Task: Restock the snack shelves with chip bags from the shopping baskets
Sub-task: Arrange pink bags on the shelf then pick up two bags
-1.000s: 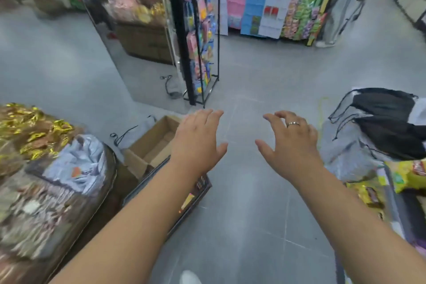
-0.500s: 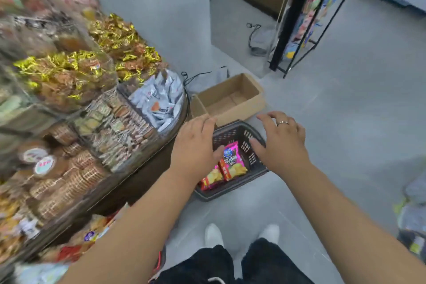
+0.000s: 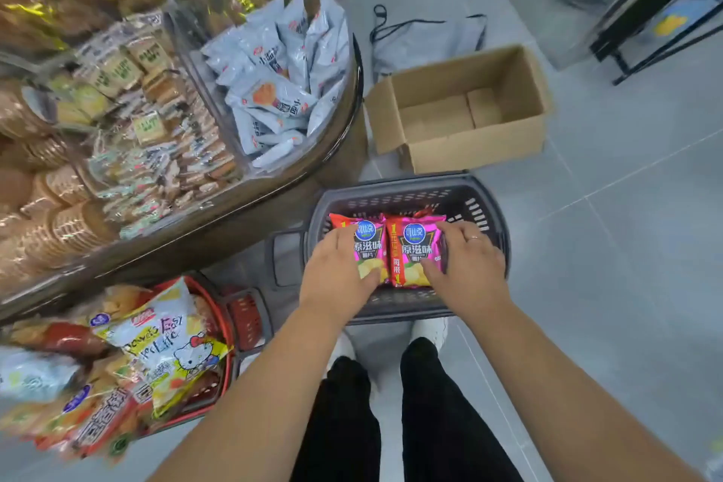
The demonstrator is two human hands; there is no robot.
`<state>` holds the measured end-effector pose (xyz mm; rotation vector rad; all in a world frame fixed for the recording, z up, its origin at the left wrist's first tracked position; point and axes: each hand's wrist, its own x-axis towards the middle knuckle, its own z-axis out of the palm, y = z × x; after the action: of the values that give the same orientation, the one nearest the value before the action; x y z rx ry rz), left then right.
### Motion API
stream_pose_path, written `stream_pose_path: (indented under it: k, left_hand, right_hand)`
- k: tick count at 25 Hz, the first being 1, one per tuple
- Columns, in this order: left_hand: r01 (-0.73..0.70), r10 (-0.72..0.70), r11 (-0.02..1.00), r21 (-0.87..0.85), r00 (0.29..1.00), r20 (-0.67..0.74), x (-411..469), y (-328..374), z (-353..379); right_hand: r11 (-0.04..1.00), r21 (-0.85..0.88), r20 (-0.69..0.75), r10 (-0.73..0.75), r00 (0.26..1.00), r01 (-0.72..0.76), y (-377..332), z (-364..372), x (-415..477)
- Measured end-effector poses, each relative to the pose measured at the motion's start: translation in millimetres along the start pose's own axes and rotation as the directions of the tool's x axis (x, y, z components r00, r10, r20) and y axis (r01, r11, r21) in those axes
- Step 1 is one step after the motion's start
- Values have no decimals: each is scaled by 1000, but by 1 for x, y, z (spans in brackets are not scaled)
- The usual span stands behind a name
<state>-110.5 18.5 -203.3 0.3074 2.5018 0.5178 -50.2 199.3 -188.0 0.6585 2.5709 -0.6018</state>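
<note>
Lowered since earlier, my left grip [image 3: 340, 270] is curling round left glossy pink chip bag [image 3: 369, 246], right grip [image 3: 467, 266] round its twin bag [image 3: 414, 250], both lying in dark grey slotted plastic basket [image 3: 489, 207]. Best, I judge: holding lightly, sparing chips.

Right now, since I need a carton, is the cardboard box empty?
Empty: the cardboard box lies open, only bare bottom flaps showing.

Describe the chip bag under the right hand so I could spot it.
Find the dark grey basket on the floor, next to the open cardboard box. Two matching pink chip bags lie inside; yours is the right-hand bag, under the ringed right hand.
</note>
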Motion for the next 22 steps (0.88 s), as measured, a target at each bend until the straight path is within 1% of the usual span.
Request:
stream_pose_path:
  k: [1,3,6,8,10,13,16,19,22]
  left_hand:
    - [54,-54,998,-15,998,21,14,-9,22]
    - [114,-112,993,-21,992,65,37,-28,66]
    - [195,-191,980,-36,977,96,72,-67,127]
    - [274,-268,959,-70,960,85,98,-95,166]
    - [340,-330,933,-116,939,98,118,-114,192]
    - [470,-451,837,-280,883,134,145,-140,231]
    - [553,-539,702,-449,824,172,163,-156,252]
    - [577,-578,631,-519,795,181,174,-164,257]
    - [576,-558,564,-592,794,241,178,-164,251]
  right_hand:
    - [1000,-2,39,6,999,-6,9,20,18]
    - [999,16,100,26,995,-28,30,59,49]
    - [991,106,144,64,987,-80,66,123,91]
    - [966,200,144,138,980,-165,92,166,118]
    - [910,298,168,246,955,-287,115,199,138]
    - [820,383,266,343,901,-425,144,252,169]
    - [722,477,357,362,861,-501,155,291,189]
    - [631,580,402,328,855,-515,156,303,201]
    - [549,664,422,285,861,-507,157,296,201]
